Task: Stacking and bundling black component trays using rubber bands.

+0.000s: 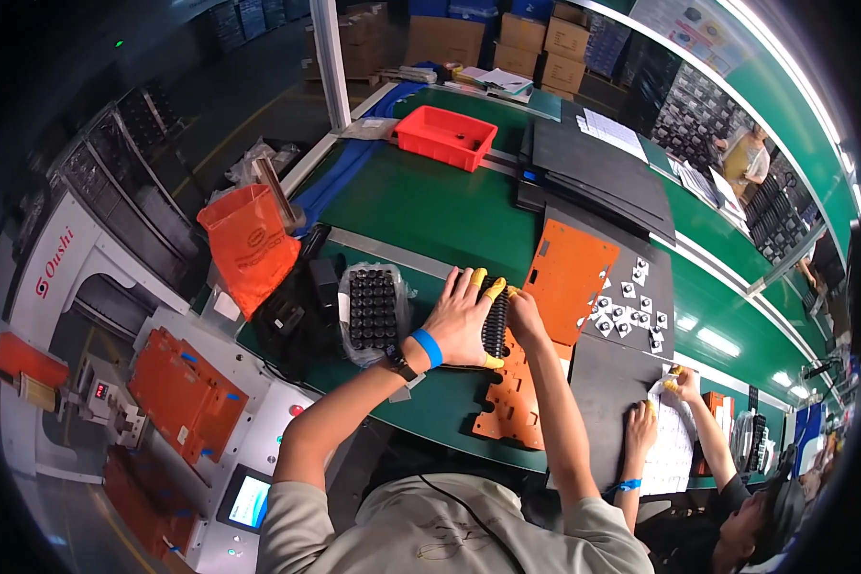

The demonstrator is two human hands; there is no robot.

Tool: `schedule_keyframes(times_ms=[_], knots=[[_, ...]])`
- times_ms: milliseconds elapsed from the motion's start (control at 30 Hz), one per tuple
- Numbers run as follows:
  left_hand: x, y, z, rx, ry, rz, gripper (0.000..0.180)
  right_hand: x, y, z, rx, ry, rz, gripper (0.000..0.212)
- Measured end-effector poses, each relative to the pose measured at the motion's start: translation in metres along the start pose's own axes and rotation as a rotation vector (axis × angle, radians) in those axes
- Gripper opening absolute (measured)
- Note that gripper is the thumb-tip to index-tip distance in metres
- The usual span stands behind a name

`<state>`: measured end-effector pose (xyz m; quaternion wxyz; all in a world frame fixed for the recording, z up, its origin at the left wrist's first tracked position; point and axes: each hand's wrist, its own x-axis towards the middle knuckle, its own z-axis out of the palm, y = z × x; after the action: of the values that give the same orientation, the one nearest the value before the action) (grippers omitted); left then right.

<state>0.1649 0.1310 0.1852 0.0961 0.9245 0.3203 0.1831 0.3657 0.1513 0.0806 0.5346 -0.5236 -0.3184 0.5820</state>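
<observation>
My left hand (457,323) is spread along a black ribbed tray (495,327), gripping it between the thumb at its near end and the fingers at its far end. Yellow covers are on some fingertips. At the tray's far right edge, my right hand (526,316) has its fingers pinched together; what is between them is hidden. Under and beside the hands lie an orange plate with cutouts (515,402) and a larger orange plate (572,273). Left of my left hand, a tray of black round parts (373,308) sits in clear plastic.
Small white pieces with black centres (627,311) lie on a black board right of the plates. A red bin (447,136) stands at the back, an orange bag (251,244) hangs left. A co-worker's hands (646,421) work over papers at right. A white machine (77,277) stands left.
</observation>
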Motion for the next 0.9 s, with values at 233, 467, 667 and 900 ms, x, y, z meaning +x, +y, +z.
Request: schedule_keyframes(times_ms=[233,467,667,900], knots=[[0.002,-0.001,0.001,0.0,0.025,-0.003,0.121,-0.054,0.007,-0.02,0.74,-0.133,0.319,0.023],[0.003,0.001,0.004,0.007,0.031,0.008,0.123,-0.112,0.047,-0.01,0.974,-0.007,0.275,0.02],[0.004,0.003,0.004,0.013,-0.005,-0.008,0.126,-0.136,0.045,-0.005,0.982,-0.207,0.271,0.03],[0.005,0.0,0.005,0.012,-0.014,-0.003,0.128,-0.164,0.036,0.038,1.355,-0.177,0.209,0.039]])
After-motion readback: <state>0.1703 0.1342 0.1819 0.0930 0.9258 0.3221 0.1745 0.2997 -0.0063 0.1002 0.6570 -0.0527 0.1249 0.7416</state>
